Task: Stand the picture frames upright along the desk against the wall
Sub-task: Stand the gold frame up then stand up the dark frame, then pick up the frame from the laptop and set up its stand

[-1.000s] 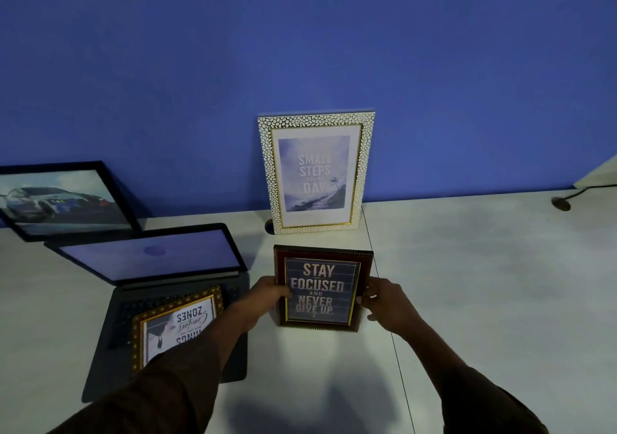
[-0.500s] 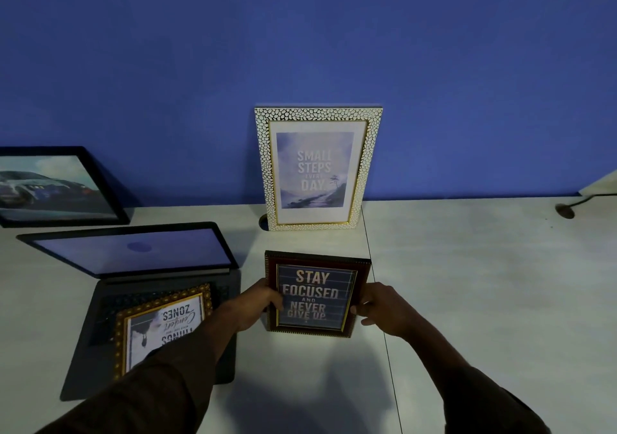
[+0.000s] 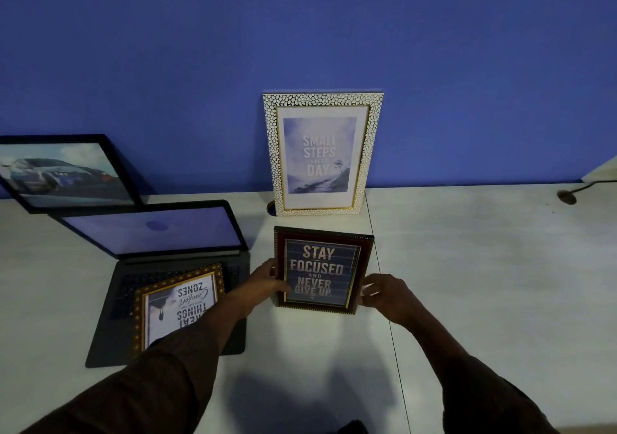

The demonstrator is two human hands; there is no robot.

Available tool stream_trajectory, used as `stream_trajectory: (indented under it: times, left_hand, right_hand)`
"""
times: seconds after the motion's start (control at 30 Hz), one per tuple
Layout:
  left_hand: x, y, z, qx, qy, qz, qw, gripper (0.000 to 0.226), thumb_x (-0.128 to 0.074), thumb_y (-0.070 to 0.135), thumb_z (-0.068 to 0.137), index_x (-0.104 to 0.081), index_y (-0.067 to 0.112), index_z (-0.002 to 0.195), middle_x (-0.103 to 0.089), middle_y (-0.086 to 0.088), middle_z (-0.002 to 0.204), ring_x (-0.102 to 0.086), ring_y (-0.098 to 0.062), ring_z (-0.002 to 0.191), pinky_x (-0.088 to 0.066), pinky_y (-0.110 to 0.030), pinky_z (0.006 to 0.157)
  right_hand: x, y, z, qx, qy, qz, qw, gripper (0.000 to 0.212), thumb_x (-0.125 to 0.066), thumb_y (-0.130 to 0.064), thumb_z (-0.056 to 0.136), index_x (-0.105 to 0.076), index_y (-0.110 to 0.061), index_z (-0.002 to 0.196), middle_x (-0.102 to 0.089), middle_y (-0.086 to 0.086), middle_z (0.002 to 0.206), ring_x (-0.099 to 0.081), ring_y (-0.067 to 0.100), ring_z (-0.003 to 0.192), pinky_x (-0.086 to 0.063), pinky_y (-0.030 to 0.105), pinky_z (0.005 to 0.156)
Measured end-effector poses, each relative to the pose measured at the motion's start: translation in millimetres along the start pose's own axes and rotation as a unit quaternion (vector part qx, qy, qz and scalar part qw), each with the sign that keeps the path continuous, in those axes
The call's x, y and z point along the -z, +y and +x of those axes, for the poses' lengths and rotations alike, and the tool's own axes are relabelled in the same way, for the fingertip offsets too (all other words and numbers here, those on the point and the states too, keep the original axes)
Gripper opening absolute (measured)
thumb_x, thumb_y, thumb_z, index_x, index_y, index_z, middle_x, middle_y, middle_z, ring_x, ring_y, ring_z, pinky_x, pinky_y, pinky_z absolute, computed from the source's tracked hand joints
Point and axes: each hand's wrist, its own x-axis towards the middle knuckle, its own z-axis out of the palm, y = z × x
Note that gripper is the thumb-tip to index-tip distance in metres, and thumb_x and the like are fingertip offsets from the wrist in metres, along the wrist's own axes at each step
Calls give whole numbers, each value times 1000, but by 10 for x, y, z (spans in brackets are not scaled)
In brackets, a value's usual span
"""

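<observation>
Both hands are clamped on the dark red frame (image 3: 322,270), the left hand (image 3: 267,283) on its left edge and the right hand (image 3: 384,295) on its right edge near the bottom corner. The frame sits out on the desk (image 3: 484,283), in front of the white pebbled frame (image 3: 322,153) that leans on the blue wall (image 3: 300,33). The step in hand looks like carrying it to a free stretch of wall; the bare desk to the right of the white frame seems the best spot. To do it well, keep an even grip on both edges, set the bottom edge down first a little out from the wall, then tip the top back until it rests, and let go only when it holds. Whether it has a stand at the back is hidden. The black car frame (image 3: 63,173) is cut off at the left. A gold frame (image 3: 177,306) lies on the laptop (image 3: 160,266), its lower part covered by the left sleeve (image 3: 150,383). The small dark thing at the far right is too dim to name.
</observation>
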Motion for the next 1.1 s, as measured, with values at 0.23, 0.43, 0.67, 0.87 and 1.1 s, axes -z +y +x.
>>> stream_trajectory:
  times: [0.23,0.43,0.67,0.87,1.1]
  left_hand:
    - [61,-391,-386,-20,52,-18,998,58,-78,11,86,-51,23,136,-54,-2,139,-54,-22,126,-46,-30,89]
    - [272,-765,-783,-37,106,-21,993,58,-77,22,89,-49,21,140,-54,-2,138,-55,-23,126,-43,-35,106]
    - [892,-1360,-1504,-48,155,-23,986,43,-73,23,93,-52,19,130,-59,-2,130,-59,-20,116,-47,-33,96]
    - [1636,-2086,-2020,43,221,-34,974,60,-76,38,85,-54,18,137,-60,-5,138,-59,-26,124,-48,-38,101]
    - [2070,-2336,-2290,90,264,-65,958,61,-72,32,92,-45,16,143,-52,-15,144,-54,-29,119,-44,-34,97]
  right_hand:
    - [-353,82,-331,-73,-38,-23,996,47,-86,-33,78,-67,-14,117,-69,8,118,-67,20,102,-52,24,74]
    - [-830,-170,-599,-50,-60,-7,997,43,-84,-33,80,-67,-16,115,-72,8,115,-70,20,101,-57,26,79]
    - [-1608,-787,-856,-25,-54,16,998,38,-84,-37,80,-70,-18,110,-77,6,99,-72,18,91,-59,33,81]
    - [-2141,-1439,-908,-16,-43,63,997,32,-82,-27,83,-70,-13,109,-76,10,102,-72,26,98,-57,38,85]
    - [-2358,-1968,-872,17,-58,27,998,12,-74,-28,91,-69,-20,98,-71,8,111,-66,19,93,-49,25,70]
